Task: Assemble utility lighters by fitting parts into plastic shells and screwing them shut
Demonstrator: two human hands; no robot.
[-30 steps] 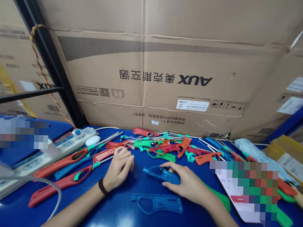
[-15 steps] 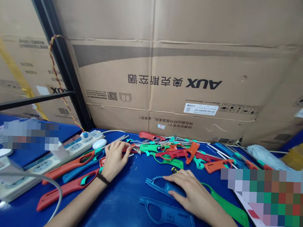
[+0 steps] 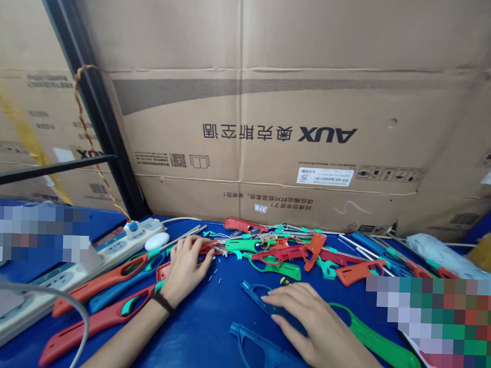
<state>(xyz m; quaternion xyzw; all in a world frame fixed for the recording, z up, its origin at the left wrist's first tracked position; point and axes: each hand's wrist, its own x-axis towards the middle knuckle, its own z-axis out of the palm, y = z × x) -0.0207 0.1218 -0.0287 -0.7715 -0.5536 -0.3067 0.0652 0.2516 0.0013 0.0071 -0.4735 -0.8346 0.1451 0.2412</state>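
My left hand point(image 3: 185, 266) reaches forward with fingers spread, its fingertips on the near edge of a heap of red and green plastic lighter shells and metal tubes point(image 3: 267, 246). A few tiny pins point(image 3: 216, 270) lie on the blue table just right of it. My right hand point(image 3: 309, 320) lies flat, fingers stretched, on top of a blue lighter shell half point(image 3: 254, 291). A second blue shell half point(image 3: 259, 356) lies nearer to me. A green shell half point(image 3: 379, 344) lies to the right of that hand.
Long assembled red, blue and green lighters point(image 3: 105, 292) lie at the left beside a white power strip point(image 3: 81, 264) and a grey cable point(image 3: 36, 295). Large cardboard boxes point(image 3: 271, 126) stand along the table's back edge. A black metal post point(image 3: 91, 98) rises at the left.
My left hand moved forward from the open table to the edge of the parts heap. My right hand stays flat on the blue shell. The view shifted slightly.
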